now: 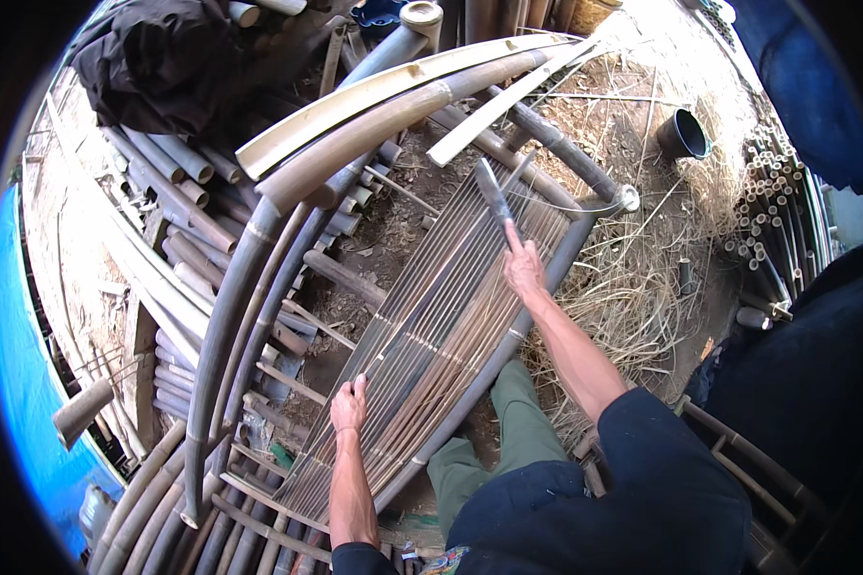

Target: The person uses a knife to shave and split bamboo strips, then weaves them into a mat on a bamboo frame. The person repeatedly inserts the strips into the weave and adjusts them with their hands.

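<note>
Outdoors, seen from the head camera: a person looks down at bamboo work on bare dirt, with both forearms coming in from the lower edge.
Left hand (349,404): lies palm down with the fingers curled over the near part of a flattened bamboo mat (441,326), pressing on it; it grips nothing else.
Right hand (523,266): closed around the handle of a long knife (494,192), with the index finger stretched along it; the blade points away from the person, over the far end of the mat.
Flattened bamboo mat: a long panel of split, dark slats, running from lower left near the person's knee up to the right, between the two hands.
Bamboo poles (259,268): several thick, curved, grey-brown poles lie just left of the mat and arch over its far end; one more pole runs along its right edge.
Split bamboo half (374,91): a pale, trough-shaped length rests across the top of the poles.
Cut bamboo pieces (177,187): short tubes are stacked at the left, their open ends showing.
Dry straw (633,287): a loose heap lies right of the mat.
Black pot (683,134): lies on its side beyond the straw.
Blue tarpaulin (19,383): lines the far left edge.
Clothing: dark sleeves, and green trousers (518,422) on the knee beside the mat.
</note>
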Demonstrator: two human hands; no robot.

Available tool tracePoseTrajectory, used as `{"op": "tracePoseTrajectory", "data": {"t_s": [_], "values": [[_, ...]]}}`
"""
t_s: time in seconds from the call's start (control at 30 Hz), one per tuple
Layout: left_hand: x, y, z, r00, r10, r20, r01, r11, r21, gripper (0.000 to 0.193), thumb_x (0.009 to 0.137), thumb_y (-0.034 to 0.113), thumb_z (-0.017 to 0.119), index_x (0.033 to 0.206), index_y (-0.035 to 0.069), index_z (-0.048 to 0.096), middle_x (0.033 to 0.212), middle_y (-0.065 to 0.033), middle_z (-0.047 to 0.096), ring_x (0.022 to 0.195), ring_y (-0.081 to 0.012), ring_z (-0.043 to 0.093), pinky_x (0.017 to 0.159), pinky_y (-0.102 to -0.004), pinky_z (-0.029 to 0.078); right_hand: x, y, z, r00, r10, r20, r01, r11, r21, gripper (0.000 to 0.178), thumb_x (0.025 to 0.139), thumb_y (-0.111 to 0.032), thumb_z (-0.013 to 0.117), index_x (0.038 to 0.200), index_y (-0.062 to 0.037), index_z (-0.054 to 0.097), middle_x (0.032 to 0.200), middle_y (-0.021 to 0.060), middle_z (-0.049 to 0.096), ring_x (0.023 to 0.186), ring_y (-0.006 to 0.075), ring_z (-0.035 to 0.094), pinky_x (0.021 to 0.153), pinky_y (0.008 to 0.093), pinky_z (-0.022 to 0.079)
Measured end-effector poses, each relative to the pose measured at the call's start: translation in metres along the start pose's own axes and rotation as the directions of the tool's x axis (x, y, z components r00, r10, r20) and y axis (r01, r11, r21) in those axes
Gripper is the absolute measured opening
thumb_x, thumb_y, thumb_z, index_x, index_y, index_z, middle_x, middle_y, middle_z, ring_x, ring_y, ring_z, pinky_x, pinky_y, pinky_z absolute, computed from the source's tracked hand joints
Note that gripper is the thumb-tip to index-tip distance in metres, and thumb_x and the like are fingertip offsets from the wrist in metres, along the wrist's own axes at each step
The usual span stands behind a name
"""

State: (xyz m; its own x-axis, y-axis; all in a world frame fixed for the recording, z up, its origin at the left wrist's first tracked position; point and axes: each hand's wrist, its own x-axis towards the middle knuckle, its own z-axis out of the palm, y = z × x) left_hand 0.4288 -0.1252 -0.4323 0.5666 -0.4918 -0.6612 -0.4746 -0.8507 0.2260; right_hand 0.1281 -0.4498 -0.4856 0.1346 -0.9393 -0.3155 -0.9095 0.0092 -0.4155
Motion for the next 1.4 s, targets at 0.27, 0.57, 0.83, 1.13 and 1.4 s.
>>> {"op": "tracePoseTrajectory", "data": {"t_s": [0.27, 0.57, 0.83, 1.13, 1.4], "values": [[0.044, 0.009, 0.002, 0.986, -0.143, -0.089, 0.139, 0.989, -0.050, 0.062, 0.093, 0.058, 0.044, 0.086, 0.000, 0.063, 0.084, -0.0278, 0.064, 0.086, -0.0467, 0.060, 0.077, -0.0516, 0.045, 0.097, -0.002, 0.079, 0.931, -0.233, 0.282, 0.109, 0.913, 0.393, 0.071, 0.088, -0.007, 0.055, 0.150, -0.0255, 0.026, 0.077, 0.0158, 0.046, 0.068, 0.0285, 0.047, 0.068, 0.0404, 0.042], [0.058, 0.007, 0.008, 0.985, -0.150, -0.089, 0.146, 0.988, -0.042, 0.066, 0.093, 0.059, 0.041, 0.083, -0.003, 0.061, 0.085, -0.0311, 0.062, 0.085, -0.0493, 0.058, 0.076, -0.0534, 0.043, 0.103, -0.012, 0.077, 0.934, -0.170, 0.314, 0.167, 0.985, 0.039, 0.072, 0.090, -0.010, 0.055, 0.151, -0.0241, 0.020, 0.087, 0.0231, 0.054, 0.086, 0.0371, 0.058, 0.082, 0.0458, 0.045], [0.061, 0.006, 0.009, 0.985, -0.152, -0.086, 0.144, 0.985, -0.100, 0.067, 0.092, 0.060, 0.042, 0.082, -0.003, 0.061, 0.083, -0.0320, 0.061, 0.084, -0.0502, 0.057, 0.075, -0.0536, 0.042, 0.095, -0.014, 0.080, 0.954, -0.177, 0.244, 0.182, 0.983, -0.001, 0.072, 0.088, -0.008, 0.053, 0.151, -0.0222, 0.022, 0.087, 0.0241, 0.055, 0.087, 0.0378, 0.058, 0.082, 0.0450, 0.047], [0.069, 0.000, 0.021, 0.996, 0.090, 0.012, -0.086, 0.980, -0.177, 0.063, 0.088, 0.042, 0.061, 0.130, -0.004, 0.049, 0.130, -0.0237, 0.051, 0.121, -0.0390, 0.048, 0.104, -0.0423, 0.037, 0.109, -0.043, 0.064, 0.931, 0.035, 0.365, 0.045, 0.977, -0.209, 0.073, 0.086, -0.007, 0.051, 0.150, -0.0271, 0.023, 0.112, 0.0277, 0.054, 0.101, 0.0426, 0.060, 0.088, 0.0479, 0.049], [0.075, 0.114, -0.024, 0.957, 0.290, 0.003, -0.274, 0.907, -0.321, 0.056, 0.091, 0.036, 0.060, 0.129, -0.004, 0.050, 0.122, -0.0241, 0.058, 0.112, -0.0370, 0.056, 0.097, -0.0412, 0.044, 0.128, -0.067, 0.050, 0.896, 0.142, 0.421, 0.108, 0.849, -0.518, 0.061, 0.094, -0.014, 0.043, 0.151, -0.0228, 0.023, 0.116, 0.0237, 0.057, 0.101, 0.0371, 0.064, 0.074, 0.0474, 0.055]]}}
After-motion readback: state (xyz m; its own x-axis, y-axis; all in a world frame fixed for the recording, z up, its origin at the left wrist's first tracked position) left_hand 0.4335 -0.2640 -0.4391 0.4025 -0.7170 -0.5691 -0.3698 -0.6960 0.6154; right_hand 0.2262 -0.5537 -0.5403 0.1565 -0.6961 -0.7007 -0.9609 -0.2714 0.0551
